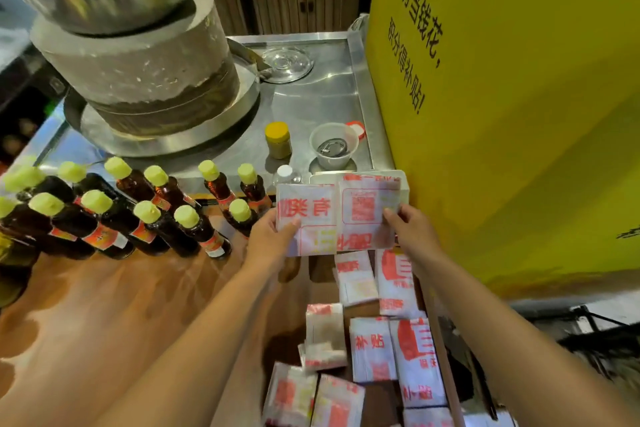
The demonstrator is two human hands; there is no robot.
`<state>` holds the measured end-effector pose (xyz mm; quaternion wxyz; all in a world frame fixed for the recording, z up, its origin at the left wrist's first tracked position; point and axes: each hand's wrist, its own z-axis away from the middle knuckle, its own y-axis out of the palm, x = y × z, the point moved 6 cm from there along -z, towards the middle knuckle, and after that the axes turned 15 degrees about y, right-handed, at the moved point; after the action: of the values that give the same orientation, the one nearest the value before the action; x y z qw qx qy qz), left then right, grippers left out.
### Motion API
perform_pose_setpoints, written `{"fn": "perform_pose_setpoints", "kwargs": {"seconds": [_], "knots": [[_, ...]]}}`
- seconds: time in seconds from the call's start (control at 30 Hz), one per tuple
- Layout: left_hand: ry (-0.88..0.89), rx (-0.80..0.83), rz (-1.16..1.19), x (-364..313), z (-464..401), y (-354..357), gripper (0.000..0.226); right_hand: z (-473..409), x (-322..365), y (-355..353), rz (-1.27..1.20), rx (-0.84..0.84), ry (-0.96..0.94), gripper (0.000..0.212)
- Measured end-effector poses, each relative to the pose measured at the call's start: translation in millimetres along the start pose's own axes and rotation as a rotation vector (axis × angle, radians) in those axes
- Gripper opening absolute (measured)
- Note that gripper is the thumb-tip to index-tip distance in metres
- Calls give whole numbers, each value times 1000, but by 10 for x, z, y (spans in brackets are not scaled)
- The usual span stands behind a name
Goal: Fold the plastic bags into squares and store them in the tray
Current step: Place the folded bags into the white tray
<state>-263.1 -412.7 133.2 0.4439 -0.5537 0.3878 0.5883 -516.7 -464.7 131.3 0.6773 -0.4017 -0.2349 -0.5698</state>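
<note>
Head view shows both hands raised over the brown wooden table (104, 305), holding between them a flat white plastic bag printed with red characters (337, 218). The left hand (268, 239) pinches the bag's left edge, thumb on the printed face and fingers behind it; the right hand (410, 229) pinches the right edge the same way, so both grips are clamped on the bag. The bag is folded to a rough rectangle with a crease down its middle, and it hangs just above the far end of a row of folded white-and-red plastic bags (374, 347) that lie packed side by side in what seems to be a shallow wooden tray (446, 374), though its rim is mostly hidden. Left of the hands stand dark glass bottles with pale green caps (114, 215), close together on the table. Farther off, on a steel counter, sit a grey stone mill (138, 69), a small yellow-lidded jar (278, 140) and a clear plastic cup (333, 146). A large yellow sign with black characters (502, 97) fills the right.
</note>
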Motion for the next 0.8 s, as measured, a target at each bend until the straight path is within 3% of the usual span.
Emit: {"fn": "perform_pose_setpoints", "kwargs": {"seconds": [0.3, 0.57, 0.8], "knots": [[-30, -72, -7, 348, -243, -200, 20, -903, 135, 264, 233, -109, -12, 22], [-49, -153, -35, 588, -166, -272, 22, -1250, 30, 704, 603, -46, -97, 20], [-78, -187, -15, 770, -61, -302, 16, -1493, -167, 890, 808, 15, -3, 18]]}}
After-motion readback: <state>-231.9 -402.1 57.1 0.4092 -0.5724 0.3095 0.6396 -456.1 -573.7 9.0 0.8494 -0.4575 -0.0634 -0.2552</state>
